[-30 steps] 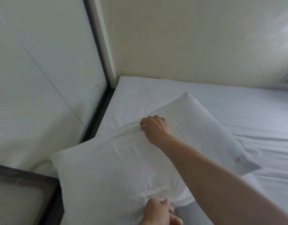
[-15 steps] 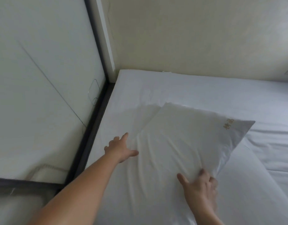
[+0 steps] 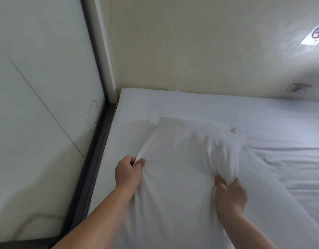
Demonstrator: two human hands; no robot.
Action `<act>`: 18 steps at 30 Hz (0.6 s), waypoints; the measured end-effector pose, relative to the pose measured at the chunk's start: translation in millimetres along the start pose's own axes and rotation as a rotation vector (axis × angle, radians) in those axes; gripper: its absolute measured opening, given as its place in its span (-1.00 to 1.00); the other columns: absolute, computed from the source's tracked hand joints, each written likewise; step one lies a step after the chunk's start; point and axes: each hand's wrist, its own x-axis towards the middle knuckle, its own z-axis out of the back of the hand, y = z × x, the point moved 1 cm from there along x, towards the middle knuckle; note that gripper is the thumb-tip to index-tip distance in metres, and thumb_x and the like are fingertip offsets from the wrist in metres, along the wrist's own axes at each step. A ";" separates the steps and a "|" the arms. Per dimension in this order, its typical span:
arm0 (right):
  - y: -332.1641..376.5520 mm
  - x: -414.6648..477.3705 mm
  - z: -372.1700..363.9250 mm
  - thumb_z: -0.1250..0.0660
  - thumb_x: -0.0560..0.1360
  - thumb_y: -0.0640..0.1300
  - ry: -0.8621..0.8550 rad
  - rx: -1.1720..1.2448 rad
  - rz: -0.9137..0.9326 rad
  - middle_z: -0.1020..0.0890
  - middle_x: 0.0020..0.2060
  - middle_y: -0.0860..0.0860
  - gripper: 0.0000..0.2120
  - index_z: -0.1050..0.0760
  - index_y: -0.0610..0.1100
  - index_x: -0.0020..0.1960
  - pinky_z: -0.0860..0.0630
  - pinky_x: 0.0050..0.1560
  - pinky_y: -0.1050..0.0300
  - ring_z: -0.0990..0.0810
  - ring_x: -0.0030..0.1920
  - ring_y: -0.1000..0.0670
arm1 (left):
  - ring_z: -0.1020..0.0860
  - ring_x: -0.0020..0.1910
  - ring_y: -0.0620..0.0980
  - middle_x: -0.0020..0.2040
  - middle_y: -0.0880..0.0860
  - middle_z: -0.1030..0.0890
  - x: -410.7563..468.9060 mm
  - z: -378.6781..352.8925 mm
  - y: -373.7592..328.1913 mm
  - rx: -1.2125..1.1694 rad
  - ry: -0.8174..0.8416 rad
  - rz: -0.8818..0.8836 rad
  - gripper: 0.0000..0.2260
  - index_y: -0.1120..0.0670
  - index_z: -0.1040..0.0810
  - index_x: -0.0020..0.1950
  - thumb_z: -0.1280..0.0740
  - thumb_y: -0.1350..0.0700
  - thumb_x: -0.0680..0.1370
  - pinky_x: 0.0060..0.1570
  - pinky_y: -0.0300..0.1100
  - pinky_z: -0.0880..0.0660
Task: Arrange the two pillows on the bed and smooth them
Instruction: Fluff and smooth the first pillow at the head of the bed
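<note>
**Two hands on one pillow**

On the left side stands a smooth white wall panel (image 3: 38,105) with a dark grey frame strip (image 3: 94,159) along its bottom edge. Next to it lies the bed with a white sheet (image 3: 262,123), pushed into the corner. One soft white fabric pillow (image 3: 182,159) can be seen. It lies on the bed near the left edge. Its long side runs from the person up toward the cream back wall (image 3: 191,51), leaning a bit to the right. The left hand (image 3: 128,172) is closed tight, pinching the pillow's left edge. The right hand (image 3: 230,194) is curled shut around a bunch of the pillow's right side. One small grey tag (image 3: 232,130) sits at the pillow's far right corner.
</note>
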 end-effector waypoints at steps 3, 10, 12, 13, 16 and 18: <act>68.0 40.2 0.6 -0.36 0.51 -0.09 -0.010 0.039 0.154 -0.60 -0.09 -0.37 -0.76 -0.44 -0.26 -0.16 -0.31 -0.12 -0.01 -0.55 -0.01 -0.34 | -0.59 -0.22 0.13 -0.31 0.02 -0.61 27.8 16.3 -48.0 -0.094 -0.143 -0.080 -0.84 0.07 -0.54 -0.28 -0.41 0.04 0.45 -0.14 -0.01 -0.53; 171.5 99.8 -10.4 -0.22 0.53 -0.17 0.143 -0.006 0.246 -0.51 -0.24 -0.21 -0.76 -0.52 -0.35 -0.06 -0.41 -0.15 0.05 -0.49 -0.20 -0.19 | -0.54 0.20 0.13 0.23 0.08 -0.59 87.7 48.0 -92.3 0.012 -0.024 -0.198 -0.70 0.10 -0.48 0.27 -0.26 0.06 0.56 0.24 0.07 -0.46; 161.2 94.7 -15.4 -0.24 0.53 -0.15 0.275 -0.069 0.192 -0.41 -0.35 -0.10 -0.83 -0.49 -0.25 -0.11 -0.45 -0.17 0.06 -0.43 -0.26 -0.09 | -0.50 0.29 0.11 0.36 0.08 -0.51 85.6 54.3 -79.1 0.051 0.051 -0.143 -0.58 0.09 -0.38 0.41 -0.26 0.05 0.56 0.30 0.10 -0.42; 151.6 88.2 -18.4 -0.26 0.53 -0.12 0.339 -0.069 0.174 -0.44 -0.34 -0.07 -0.83 -0.52 -0.23 -0.07 -0.51 -0.10 0.02 -0.46 -0.23 -0.09 | -0.49 0.31 0.11 0.39 0.09 -0.49 81.5 56.4 -70.8 0.061 0.074 -0.113 -0.55 0.10 -0.36 0.43 -0.27 0.05 0.56 0.31 0.10 -0.42; 123.0 70.7 -28.1 -0.30 0.53 -0.08 0.432 -0.018 0.128 -0.59 -0.14 -0.18 -0.65 -0.55 -0.36 0.12 -0.53 -0.01 -0.04 -0.56 -0.10 -0.16 | -0.48 0.33 0.12 0.42 0.14 -0.46 69.1 54.4 -49.1 0.120 0.104 -0.080 -0.54 0.13 -0.37 0.43 -0.30 0.08 0.55 0.33 0.07 -0.41; 106.5 63.8 -31.1 -0.33 0.52 -0.07 0.470 -0.026 0.088 -0.55 -0.22 -0.18 -0.71 -0.54 -0.33 0.00 -0.46 -0.13 0.02 -0.55 -0.20 -0.20 | -0.45 0.36 0.11 0.43 0.15 -0.44 61.7 46.9 -36.6 0.144 0.139 -0.071 -0.52 0.14 -0.36 0.44 -0.33 0.08 0.54 0.35 0.05 -0.38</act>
